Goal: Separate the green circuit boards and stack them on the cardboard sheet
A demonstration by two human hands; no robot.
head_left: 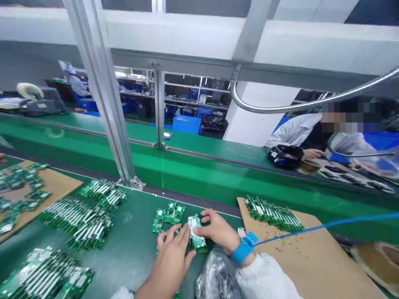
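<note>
A green circuit board [195,228] is pinched at its right edge by my right hand [220,230], which wears a blue wrist strap [242,251]. My left hand [173,257] lies just to the left, its fingers stretched out and the tips by the board's left edge. Whether they press on it is hard to tell. Just beyond my fingers a few more boards [169,214] lie flat on the green table; my left hand partly covers others. A clear plastic bag [218,276] with dark contents sits below my right wrist.
Rows of stacked boards [76,218] and a nearer pile [46,274] stand on the left, beside a cardboard sheet [62,182] with boards. Another cardboard sheet [289,249] on the right bears a board row [274,214]. A metal post [106,91] rises ahead. A blue cord [327,224] runs rightward from my strap. Across the conveyor sits a co-worker [299,128].
</note>
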